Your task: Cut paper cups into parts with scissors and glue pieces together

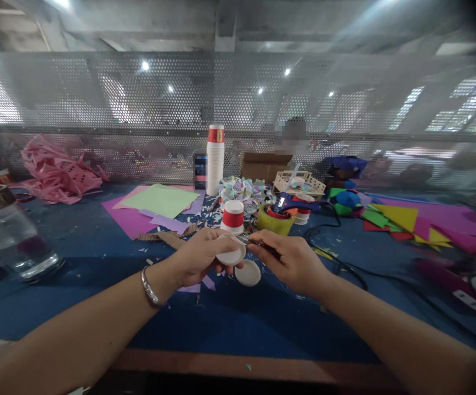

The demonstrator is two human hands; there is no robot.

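Note:
My left hand, with a silver bracelet on its wrist, grips a small white paper cup piece over the blue table. My right hand holds a thin dark tool, likely scissors, whose tip touches the white piece. A second white round cup piece lies on the table just below both hands. An upturned red-banded paper cup stands just behind them.
A tall cup stack, green and purple paper sheets, a tape roll, a blue glue gun with black cable, coloured paper triangles, pink scraps and a glass jar at the left.

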